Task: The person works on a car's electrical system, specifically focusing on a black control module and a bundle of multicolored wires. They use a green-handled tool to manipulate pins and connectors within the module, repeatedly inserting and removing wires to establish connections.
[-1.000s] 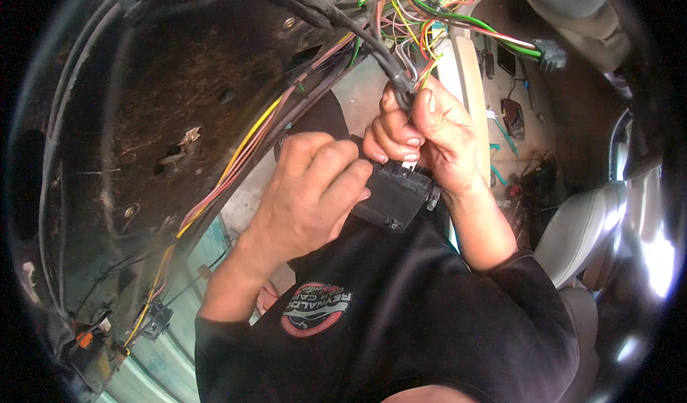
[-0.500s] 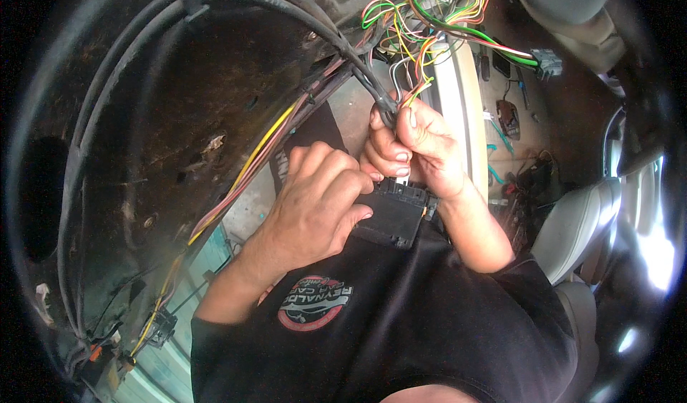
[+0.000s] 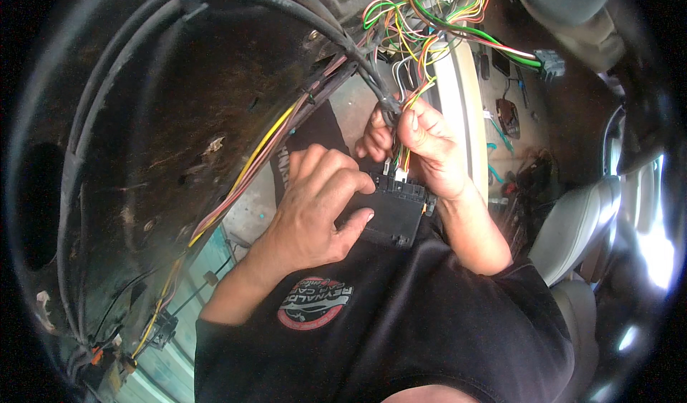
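A black box-shaped electronic module (image 3: 386, 213) with white and dark plugs along its upper edge rests against my shirt front. My left hand (image 3: 311, 206) grips its left end, thumb on the face and curled fingers near the top edge. Above the plugs, my right hand (image 3: 433, 142) pinches a wiring harness (image 3: 392, 108) between thumb and fingers. Thin coloured wires run from there down into the module's white plug (image 3: 402, 176). More loose green, yellow, red and white wires (image 3: 422, 34) fan out above my right hand.
Thick black cables (image 3: 107, 81) arch across a dark, dirty panel at the left, with a yellow-and-brown wire run (image 3: 250, 156) below. A grey connector (image 3: 548, 64) hangs at the upper right. Light grey seats (image 3: 576, 224) stand at the right. Tools and parts lie on the floor.
My right fingers have spread back from the module's top edge, so the wires and white plug show more. The left thumb and forefinger have parted slightly at the module.
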`<move>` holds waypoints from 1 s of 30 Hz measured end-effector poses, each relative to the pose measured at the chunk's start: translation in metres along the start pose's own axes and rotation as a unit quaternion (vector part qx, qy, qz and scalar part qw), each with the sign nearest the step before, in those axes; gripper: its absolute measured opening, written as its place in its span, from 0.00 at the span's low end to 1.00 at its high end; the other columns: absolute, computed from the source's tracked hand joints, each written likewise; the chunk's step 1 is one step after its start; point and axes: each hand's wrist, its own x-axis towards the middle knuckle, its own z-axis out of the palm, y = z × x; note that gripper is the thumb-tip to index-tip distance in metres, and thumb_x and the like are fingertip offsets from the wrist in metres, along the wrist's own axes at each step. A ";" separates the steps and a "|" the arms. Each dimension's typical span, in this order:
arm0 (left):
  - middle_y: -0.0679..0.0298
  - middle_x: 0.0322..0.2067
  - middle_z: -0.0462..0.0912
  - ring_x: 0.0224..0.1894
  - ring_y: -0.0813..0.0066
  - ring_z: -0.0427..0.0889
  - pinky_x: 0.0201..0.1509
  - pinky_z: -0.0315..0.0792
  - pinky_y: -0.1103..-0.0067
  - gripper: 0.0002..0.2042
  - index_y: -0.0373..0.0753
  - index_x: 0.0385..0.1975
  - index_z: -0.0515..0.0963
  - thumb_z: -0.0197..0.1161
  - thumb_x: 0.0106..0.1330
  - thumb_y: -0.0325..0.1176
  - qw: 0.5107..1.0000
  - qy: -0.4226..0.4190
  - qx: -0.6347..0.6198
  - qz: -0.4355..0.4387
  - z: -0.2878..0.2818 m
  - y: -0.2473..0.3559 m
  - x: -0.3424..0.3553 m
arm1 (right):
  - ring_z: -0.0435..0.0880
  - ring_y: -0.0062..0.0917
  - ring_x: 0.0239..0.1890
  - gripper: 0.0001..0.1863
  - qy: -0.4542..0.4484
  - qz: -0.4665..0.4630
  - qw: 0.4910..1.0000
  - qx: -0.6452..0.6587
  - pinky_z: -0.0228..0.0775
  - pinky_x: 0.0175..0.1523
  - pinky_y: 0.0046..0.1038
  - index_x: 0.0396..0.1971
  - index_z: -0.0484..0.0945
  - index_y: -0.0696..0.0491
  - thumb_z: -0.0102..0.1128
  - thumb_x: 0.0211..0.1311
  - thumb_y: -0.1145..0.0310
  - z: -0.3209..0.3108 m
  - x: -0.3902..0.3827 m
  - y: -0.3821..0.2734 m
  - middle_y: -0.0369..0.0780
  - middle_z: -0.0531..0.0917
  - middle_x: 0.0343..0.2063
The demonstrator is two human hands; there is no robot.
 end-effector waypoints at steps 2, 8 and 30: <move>0.58 0.38 0.76 0.43 0.57 0.73 0.51 0.62 0.66 0.18 0.39 0.39 0.77 0.76 0.50 0.29 1.000 -0.013 -0.001 -0.018 -0.001 0.002 0.003 | 0.80 0.22 0.37 0.18 0.051 0.026 0.991 -0.120 0.75 0.51 0.27 0.52 0.76 0.58 0.59 0.76 0.59 0.003 -0.003 -0.011 0.36 0.81 0.35; 0.61 0.38 0.74 0.45 0.58 0.72 0.52 0.62 0.67 0.18 0.41 0.38 0.77 0.76 0.48 0.28 0.996 -0.044 0.009 -0.081 -0.001 0.002 0.005 | 0.81 0.30 0.48 0.30 0.090 -0.074 0.799 -0.589 0.73 0.56 0.32 0.52 0.76 0.56 0.77 0.57 0.54 0.025 -0.033 -0.064 0.45 0.81 0.48; 0.60 0.52 0.82 0.56 0.70 0.78 0.63 0.72 0.72 0.35 0.33 0.61 0.70 0.82 0.57 0.36 0.830 0.047 -0.439 -0.340 0.059 -0.041 -0.046 | 0.78 0.33 0.47 0.20 0.107 -0.041 0.817 -0.565 0.70 0.56 0.33 0.42 0.68 0.56 0.73 0.57 0.76 0.019 -0.063 -0.003 0.45 0.74 0.44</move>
